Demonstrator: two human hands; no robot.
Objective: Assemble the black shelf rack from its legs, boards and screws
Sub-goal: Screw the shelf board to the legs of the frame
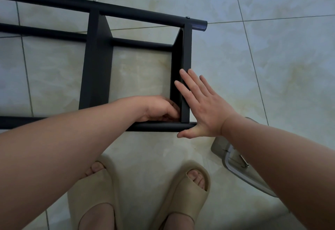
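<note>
- Your black shelf rack (96, 30) is lying on its side on the tile floor (272, 66), right in front of your feet.
- 3 round legs show. The far leg (145, 14) runs across the top, a middle leg (45, 32) sits lower behind it, and the near leg (159, 126) is closest to you.
- 2 boards stand on edge between the legs: the end board (185, 52) by the legs' right ends, and a second board (96, 77) further left.
- 2 small screw heads (187, 17) poke out of the far leg, 1 above each board.
- Your right hand (204, 108) is flat with the fingers straight and spread. The fingertips are on the end board's outer side and the thumb is down by the tip of the near leg. It's not gripping anything, just pressing.
- Your left hand (159, 109) is tucked into the inside corner where the end board meets the near leg, fingers curled in tight against the board. Honestly can't tell if you're pinching something small in there, the fingertips are hidden.
- Your beige slippers (94, 199) are at the bottom of the view.
- A clear plastic container (220, 148) sits on the floor to your right, partly under your right forearm, with a small metal piece (244, 161) in it. It's too small to say what it is.
</note>
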